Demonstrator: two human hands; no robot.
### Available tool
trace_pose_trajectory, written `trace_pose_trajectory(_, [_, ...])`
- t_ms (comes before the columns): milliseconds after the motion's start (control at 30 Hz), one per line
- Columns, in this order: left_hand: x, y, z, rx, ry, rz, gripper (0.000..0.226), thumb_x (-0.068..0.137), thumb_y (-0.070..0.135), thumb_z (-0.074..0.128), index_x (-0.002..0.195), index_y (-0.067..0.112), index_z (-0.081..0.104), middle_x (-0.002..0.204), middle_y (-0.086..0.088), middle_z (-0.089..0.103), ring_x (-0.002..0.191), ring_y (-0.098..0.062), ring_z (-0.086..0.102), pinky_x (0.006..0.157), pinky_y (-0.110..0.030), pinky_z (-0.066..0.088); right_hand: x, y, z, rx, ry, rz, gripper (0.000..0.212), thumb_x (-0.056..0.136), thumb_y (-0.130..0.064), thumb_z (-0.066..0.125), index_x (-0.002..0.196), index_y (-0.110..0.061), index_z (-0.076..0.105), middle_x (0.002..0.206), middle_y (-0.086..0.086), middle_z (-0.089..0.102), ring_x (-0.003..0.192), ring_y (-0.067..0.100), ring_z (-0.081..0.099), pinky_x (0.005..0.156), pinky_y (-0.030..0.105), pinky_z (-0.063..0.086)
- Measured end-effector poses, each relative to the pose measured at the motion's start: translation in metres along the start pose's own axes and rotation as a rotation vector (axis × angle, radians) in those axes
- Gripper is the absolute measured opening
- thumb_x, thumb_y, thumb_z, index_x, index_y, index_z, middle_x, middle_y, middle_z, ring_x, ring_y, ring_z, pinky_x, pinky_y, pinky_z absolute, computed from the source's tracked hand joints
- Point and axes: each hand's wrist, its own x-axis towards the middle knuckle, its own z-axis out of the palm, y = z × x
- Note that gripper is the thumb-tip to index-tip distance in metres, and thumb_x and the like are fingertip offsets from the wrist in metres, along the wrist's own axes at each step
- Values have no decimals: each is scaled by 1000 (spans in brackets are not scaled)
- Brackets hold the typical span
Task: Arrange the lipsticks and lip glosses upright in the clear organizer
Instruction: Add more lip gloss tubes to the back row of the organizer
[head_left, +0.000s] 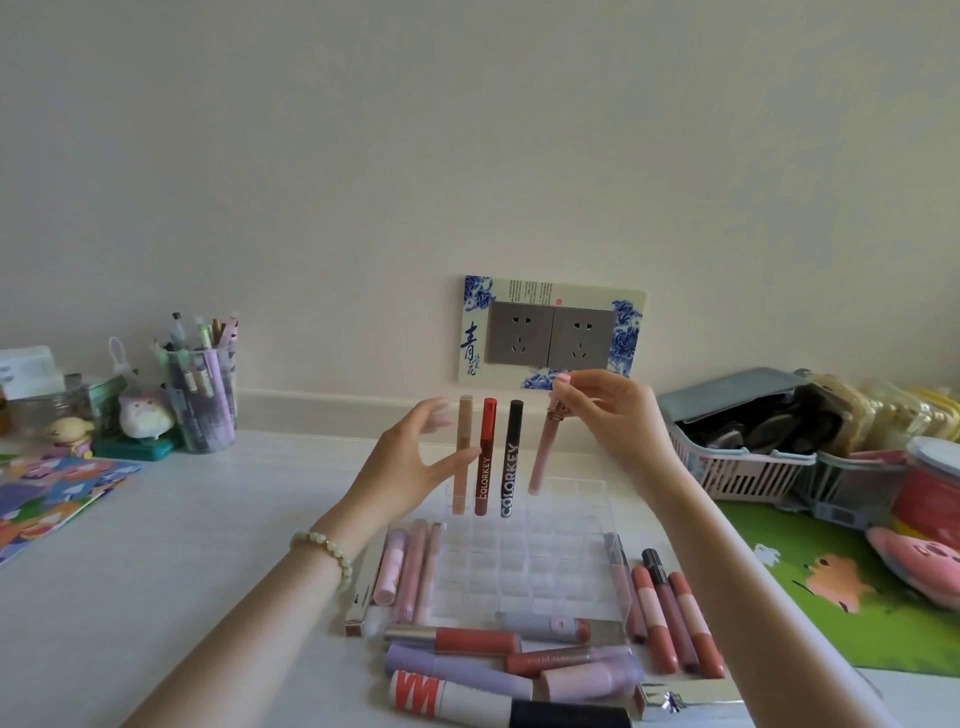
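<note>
A clear gridded organizer (530, 566) sits on the white table. Three tubes stand upright in its back row: a beige one (462, 457), a red Colorkey one (484, 462) and a black Colorkey one (511, 462). My right hand (608, 415) pinches the top of a pink lip gloss (543, 457), which hangs tilted with its lower end over the back row, right of the black tube. My left hand (410, 462) is open, fingers spread beside the beige tube, its thumb near it. Several loose lipsticks (457, 660) lie around the organizer's front and sides.
A pen cup (200, 395) and small figurines stand at the back left, with a colourful booklet (47, 493) beside them. Pink and grey baskets (748, 457) sit at the right on a green mat (810, 587). A wall socket (550, 335) is behind the organizer.
</note>
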Motion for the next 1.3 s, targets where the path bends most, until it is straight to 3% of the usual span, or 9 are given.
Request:
trace_pose_trajectory(100, [1,-7,2,-61,-16,-34,83,64,62,65,134,23,45,121,13,61,119,-5,52,108,-35,37,0,8,6,-45,-24,5,10,83,-25,67,88,-17,70,79,-3,73,70,2,68,68,8,50])
trace_pose_trajectory(300, [3,-11,4,-92,1,-43,63,76,44,71,131,25,48,117,13,63,114,-4,54,102,-27,38,-1,23,13,-94,-48,19,8,83,-21,68,89,-17,70,79,-2,72,73,10,70,75,19,54])
trace_pose_trajectory(500, [5,-12,6,-101,19,-30,58,77,42,72,128,27,50,115,12,63,112,-3,55,98,-24,39,-1,26,17,-77,-46,30,9,82,-21,69,89,-16,69,81,0,72,77,13,69,78,24,55])
trace_pose_trajectory(700, [6,-10,5,-103,24,-23,57,78,41,71,128,26,50,115,13,63,112,-3,55,98,-25,39,-2,26,18,-60,-55,48,12,82,-21,69,91,-15,68,84,0,72,78,11,69,78,22,54])
trace_pose_trajectory(867, [6,-10,4,-102,35,-16,57,78,42,71,128,26,51,113,14,63,111,-2,55,94,-23,39,-3,25,18,-53,-46,50,15,82,-23,69,94,-13,68,84,-1,73,76,5,68,69,9,50])
trace_pose_trajectory(1300, [6,-6,1,-91,44,12,58,79,43,70,130,25,49,114,15,62,111,-3,54,96,-24,40,-4,22,17,-69,-68,33,22,81,-23,70,100,-11,68,86,-3,72,78,4,68,70,9,52])
